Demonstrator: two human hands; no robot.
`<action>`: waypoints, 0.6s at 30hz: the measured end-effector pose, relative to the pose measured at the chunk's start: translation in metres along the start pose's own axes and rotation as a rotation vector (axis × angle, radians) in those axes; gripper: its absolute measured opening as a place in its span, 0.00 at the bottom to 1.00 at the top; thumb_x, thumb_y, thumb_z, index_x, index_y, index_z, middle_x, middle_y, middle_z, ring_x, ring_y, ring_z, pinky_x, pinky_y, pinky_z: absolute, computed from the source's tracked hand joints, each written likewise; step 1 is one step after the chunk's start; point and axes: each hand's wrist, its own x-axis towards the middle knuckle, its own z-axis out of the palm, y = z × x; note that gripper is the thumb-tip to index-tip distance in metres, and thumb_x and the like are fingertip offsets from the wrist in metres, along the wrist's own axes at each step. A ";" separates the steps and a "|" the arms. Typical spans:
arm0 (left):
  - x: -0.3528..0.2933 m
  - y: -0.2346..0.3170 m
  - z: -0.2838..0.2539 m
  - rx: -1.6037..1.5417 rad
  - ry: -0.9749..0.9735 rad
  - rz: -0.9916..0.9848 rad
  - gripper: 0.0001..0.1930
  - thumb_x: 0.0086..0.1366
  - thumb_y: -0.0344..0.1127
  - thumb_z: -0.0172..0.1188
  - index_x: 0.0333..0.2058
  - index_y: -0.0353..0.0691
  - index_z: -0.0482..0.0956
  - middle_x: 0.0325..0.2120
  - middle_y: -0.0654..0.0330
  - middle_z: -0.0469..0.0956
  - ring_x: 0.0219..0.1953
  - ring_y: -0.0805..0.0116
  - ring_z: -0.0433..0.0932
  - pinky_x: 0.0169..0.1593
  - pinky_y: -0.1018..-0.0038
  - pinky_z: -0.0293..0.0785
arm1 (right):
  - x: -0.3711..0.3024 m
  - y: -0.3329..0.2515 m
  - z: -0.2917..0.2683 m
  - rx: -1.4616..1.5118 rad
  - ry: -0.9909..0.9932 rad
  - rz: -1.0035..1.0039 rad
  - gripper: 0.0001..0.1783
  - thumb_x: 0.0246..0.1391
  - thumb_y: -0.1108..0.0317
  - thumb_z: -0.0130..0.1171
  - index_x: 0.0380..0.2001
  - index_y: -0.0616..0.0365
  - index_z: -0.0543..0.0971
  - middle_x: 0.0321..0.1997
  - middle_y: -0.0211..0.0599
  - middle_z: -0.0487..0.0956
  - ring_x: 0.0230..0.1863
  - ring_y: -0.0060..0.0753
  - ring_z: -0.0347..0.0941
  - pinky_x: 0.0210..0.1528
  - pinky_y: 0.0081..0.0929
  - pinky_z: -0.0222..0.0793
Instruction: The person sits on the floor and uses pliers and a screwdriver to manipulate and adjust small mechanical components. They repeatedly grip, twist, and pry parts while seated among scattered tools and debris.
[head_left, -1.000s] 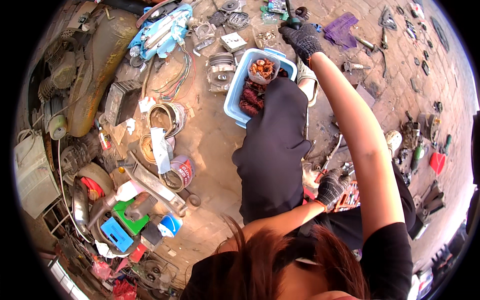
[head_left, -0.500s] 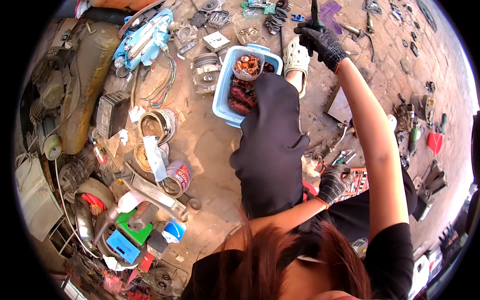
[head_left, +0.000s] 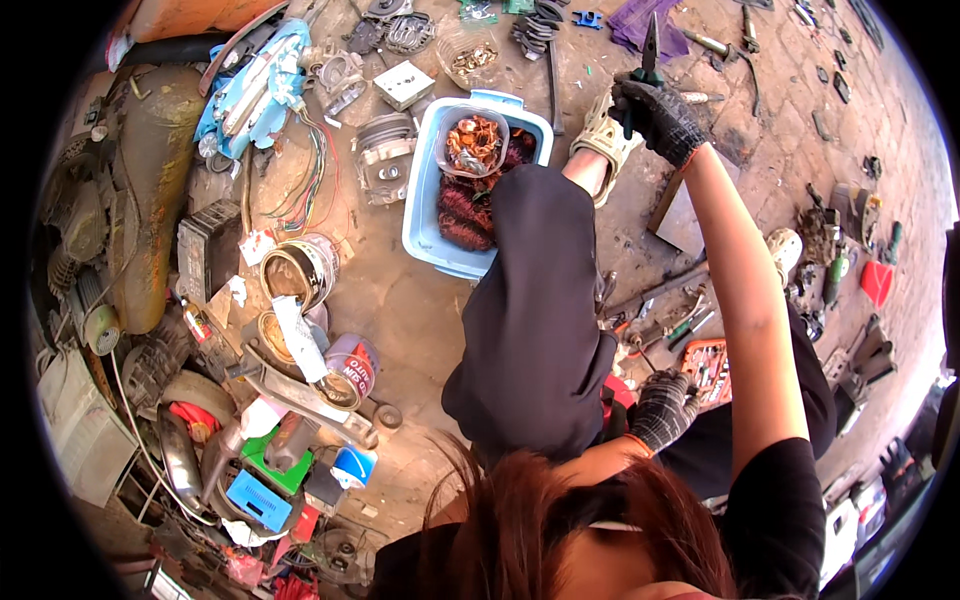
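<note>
Your right hand (head_left: 660,120) grips pliers (head_left: 650,60); your left hand (head_left: 662,411), its finger grip unclear, sits near an orange case (head_left: 711,366)

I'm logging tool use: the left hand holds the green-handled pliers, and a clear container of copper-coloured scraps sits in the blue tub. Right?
Not quite: the head view shows the green-handled pliers in the right hand, not the left hand. The clear container of copper-coloured scraps does sit in the blue tub.
</note>
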 end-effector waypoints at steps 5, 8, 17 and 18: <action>0.006 0.002 0.001 0.060 -0.064 -0.033 0.16 0.48 0.31 0.62 0.38 0.36 0.73 0.38 0.48 0.73 0.44 0.52 0.71 0.47 0.62 0.68 | 0.050 0.009 -0.025 -0.957 0.231 -0.101 0.23 0.41 0.57 0.60 0.42 0.54 0.76 0.32 0.43 0.79 0.34 0.36 0.76 0.35 0.32 0.70; 0.001 -0.033 0.036 0.133 -0.274 -0.100 0.21 0.52 0.35 0.58 0.46 0.35 0.71 0.50 0.46 0.68 0.53 0.51 0.66 0.54 0.62 0.65 | 0.095 0.022 -0.019 -1.404 0.267 -0.181 0.21 0.38 0.60 0.59 0.39 0.55 0.75 0.39 0.51 0.77 0.44 0.52 0.73 0.47 0.42 0.67; 0.027 -0.002 -0.015 0.114 -0.074 -0.117 0.16 0.51 0.36 0.59 0.38 0.35 0.73 0.40 0.46 0.71 0.45 0.49 0.69 0.48 0.60 0.67 | 0.157 0.065 -0.025 -1.671 -0.182 -0.489 0.12 0.48 0.66 0.52 0.39 0.53 0.72 0.41 0.48 0.76 0.46 0.50 0.71 0.48 0.41 0.66; 0.028 -0.001 -0.017 0.110 -0.069 -0.122 0.16 0.50 0.36 0.59 0.37 0.35 0.73 0.39 0.46 0.72 0.44 0.48 0.70 0.48 0.60 0.68 | 0.156 0.068 -0.029 -1.692 -0.199 -0.512 0.11 0.49 0.66 0.51 0.38 0.52 0.72 0.41 0.47 0.76 0.46 0.49 0.72 0.48 0.41 0.67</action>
